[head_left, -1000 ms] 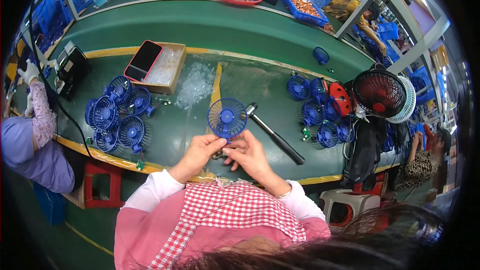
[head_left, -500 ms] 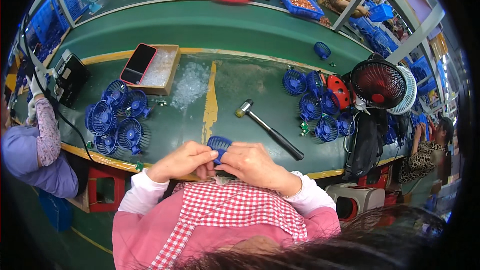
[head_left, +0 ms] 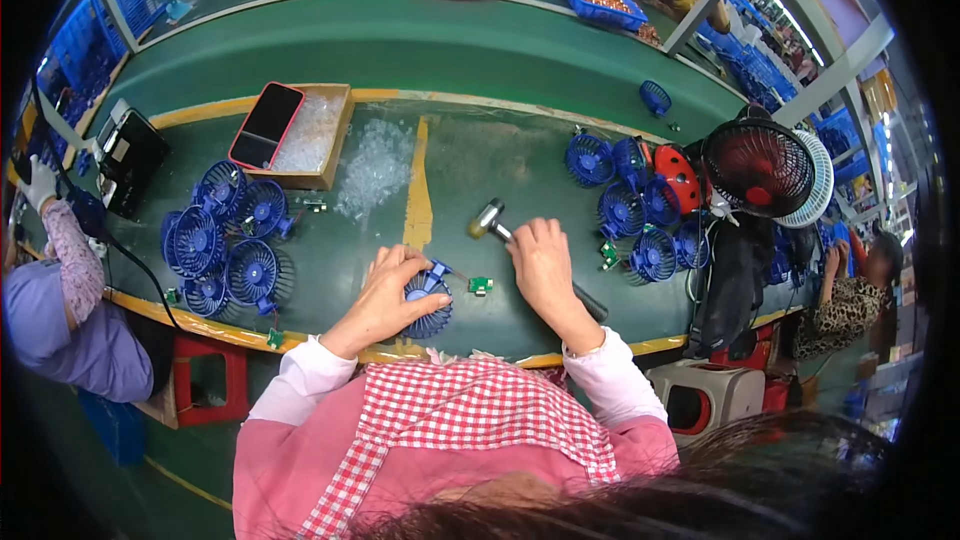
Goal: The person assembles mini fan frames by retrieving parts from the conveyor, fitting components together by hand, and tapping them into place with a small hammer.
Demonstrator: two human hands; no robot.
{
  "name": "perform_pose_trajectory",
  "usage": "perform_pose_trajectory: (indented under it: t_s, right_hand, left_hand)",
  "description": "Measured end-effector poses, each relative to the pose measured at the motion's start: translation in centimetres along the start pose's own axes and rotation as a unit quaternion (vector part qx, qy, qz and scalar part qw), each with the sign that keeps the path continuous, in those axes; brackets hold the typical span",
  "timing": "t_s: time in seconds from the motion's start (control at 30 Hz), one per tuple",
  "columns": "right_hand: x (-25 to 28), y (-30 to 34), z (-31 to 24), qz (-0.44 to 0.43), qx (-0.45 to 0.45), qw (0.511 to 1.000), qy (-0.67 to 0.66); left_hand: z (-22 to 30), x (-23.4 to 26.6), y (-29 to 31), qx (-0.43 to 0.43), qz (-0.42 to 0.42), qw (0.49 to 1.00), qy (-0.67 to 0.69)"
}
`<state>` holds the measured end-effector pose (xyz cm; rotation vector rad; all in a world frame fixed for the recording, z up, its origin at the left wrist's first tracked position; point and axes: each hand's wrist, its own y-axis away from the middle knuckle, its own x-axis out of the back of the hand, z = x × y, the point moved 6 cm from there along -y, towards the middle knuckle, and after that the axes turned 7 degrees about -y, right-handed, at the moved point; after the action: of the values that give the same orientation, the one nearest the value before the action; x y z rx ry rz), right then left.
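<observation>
At nine o'clock of the view, near the rim, sits a co-worker, a white-gloved hand raised by the bench. Between nine and ten stands a black box; at nine, nearer the centre, is a heap of blue fans. At ten, a phone in a red case leans on a carton holding clear pieces, with more clear bits strewn on the bench to its right.

At eight o'clock is the left hand, grasping a small fan, its thumb across the cage and its other fingers toward the neck. The fan rests on the bench between seven and eight. At six lies a green board; a thin wire reaches toward it from the fan's neck.

The hammer has its head near the centre and its handle slanting toward four. The right hand, between three and four, bends its fingers over the shaft; whether they close around it I cannot tell.

Between two and three are more blue fans, a red shell with black spots and a big black fan.
</observation>
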<state>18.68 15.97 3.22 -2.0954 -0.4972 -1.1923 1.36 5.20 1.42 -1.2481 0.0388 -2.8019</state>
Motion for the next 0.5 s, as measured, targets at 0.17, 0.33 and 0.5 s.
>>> perform_pose_trajectory:
  t_s: [0.17, 0.33, 0.5]
  right_hand:
    - [4.8, 0.4, -5.3, 0.059, 0.057, 0.969, -0.232]
    - [2.8, 2.5, -6.0, 0.043, 0.113, 0.983, -0.139]
    - [1.6, 1.8, -2.9, -0.013, 0.007, 0.989, -0.147]
  left_hand:
    - [-0.7, -0.2, 0.3, 0.011, 0.015, 1.0, 0.021]
    - [-0.1, -0.1, 0.0, -0.002, 0.022, 1.0, 0.014]
    - [0.0, -0.1, 0.3, 0.005, 0.065, 0.997, 0.043]
